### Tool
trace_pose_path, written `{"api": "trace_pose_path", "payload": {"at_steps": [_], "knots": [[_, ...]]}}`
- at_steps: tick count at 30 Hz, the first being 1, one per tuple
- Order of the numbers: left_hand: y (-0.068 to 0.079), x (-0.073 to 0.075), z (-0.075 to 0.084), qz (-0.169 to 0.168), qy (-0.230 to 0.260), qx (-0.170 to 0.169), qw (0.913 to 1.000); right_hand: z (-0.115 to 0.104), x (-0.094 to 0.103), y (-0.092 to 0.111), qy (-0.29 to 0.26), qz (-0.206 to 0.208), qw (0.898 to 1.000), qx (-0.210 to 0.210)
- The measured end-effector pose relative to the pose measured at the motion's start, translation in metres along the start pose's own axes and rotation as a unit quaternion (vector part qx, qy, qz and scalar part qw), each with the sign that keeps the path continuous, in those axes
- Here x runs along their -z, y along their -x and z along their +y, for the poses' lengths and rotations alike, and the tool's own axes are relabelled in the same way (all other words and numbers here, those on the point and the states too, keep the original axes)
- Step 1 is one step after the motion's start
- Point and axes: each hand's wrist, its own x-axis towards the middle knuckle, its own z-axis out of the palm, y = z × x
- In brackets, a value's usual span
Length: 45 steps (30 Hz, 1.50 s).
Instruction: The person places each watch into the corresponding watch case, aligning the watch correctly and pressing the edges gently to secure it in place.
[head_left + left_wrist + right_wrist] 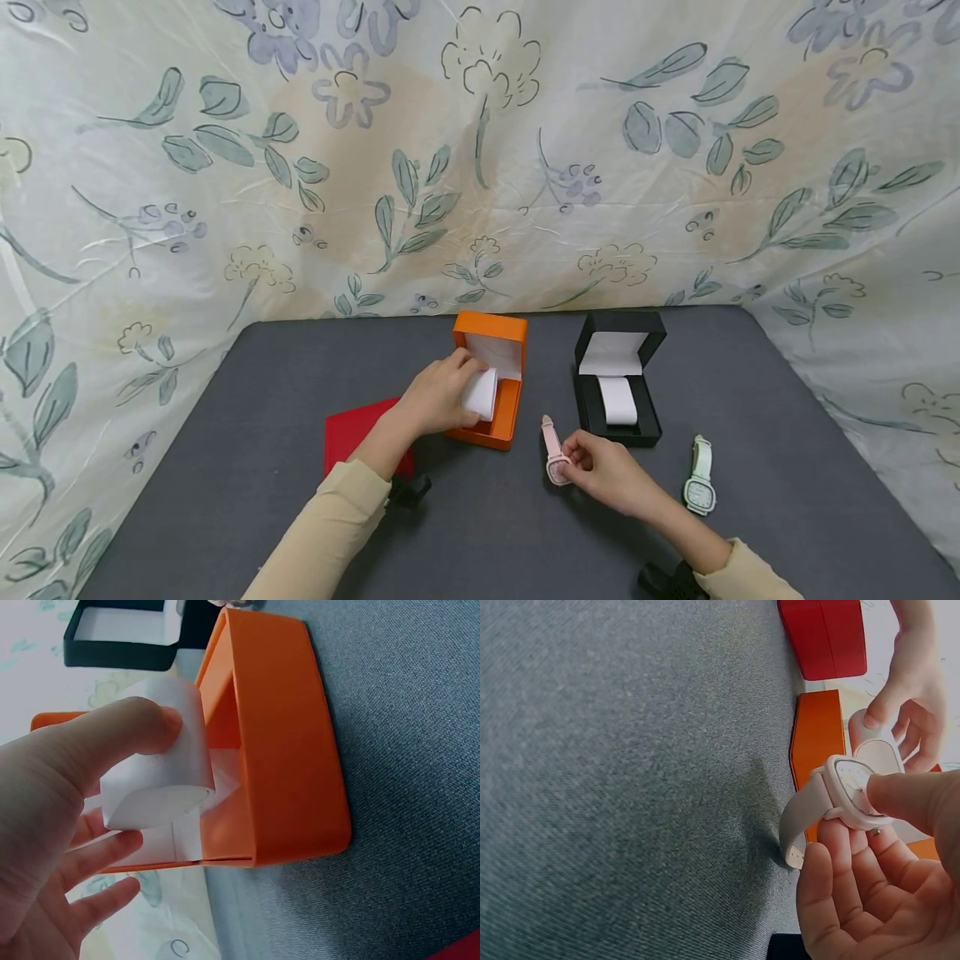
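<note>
My left hand [442, 393] grips a white watch cushion [161, 761] between thumb and fingers, at the opening of an orange watch box [506, 417] whose lid stands up. In the left wrist view the cushion is tilted and partly out of the box. My right hand [611, 471] pinches a pink wristwatch [555, 454] by its case, thumb on the dial. Its strap [806, 817] hangs loose in the right wrist view. Behind the right hand, an open black watch box [648, 417] holds another white cushion [618, 401].
A red box [352, 429] lies left of the orange one, partly behind my left forearm. To the right of my right hand, a pale green wristwatch [700, 479] lies on the dark grey table [262, 467]. A floral cloth [420, 183] hangs behind the table.
</note>
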Motion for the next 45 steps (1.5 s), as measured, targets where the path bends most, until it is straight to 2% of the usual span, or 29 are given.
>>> {"api": "trace_pose_path", "payload": {"at_steps": [7,19,22,29,41,45], "knots": [[0.005,0.001,0.001,-0.001,0.024,0.004,0.9997,-0.001,0.002,-0.001,0.004,0.017,1.000,-0.005],[0.021,0.006,0.006,0.033,0.046,-0.010,0.9983,-0.009,0.012,-0.007,-0.010,0.064,0.998,-0.019],[0.025,0.006,0.007,0.041,0.042,-0.018,0.9981,-0.011,0.014,-0.008,-0.020,0.070,0.997,-0.017],[0.033,0.005,0.014,0.065,0.022,-0.058,0.9959,-0.013,0.015,-0.011,-0.039,0.070,0.997,-0.007],[0.047,0.003,0.027,0.072,0.036,-0.074,0.9940,-0.023,0.017,-0.018,-0.060,0.085,0.995,0.006],[0.050,0.001,0.030,0.085,0.035,-0.088,0.9919,-0.029,0.016,-0.020,-0.071,0.088,0.994,0.008]]}}
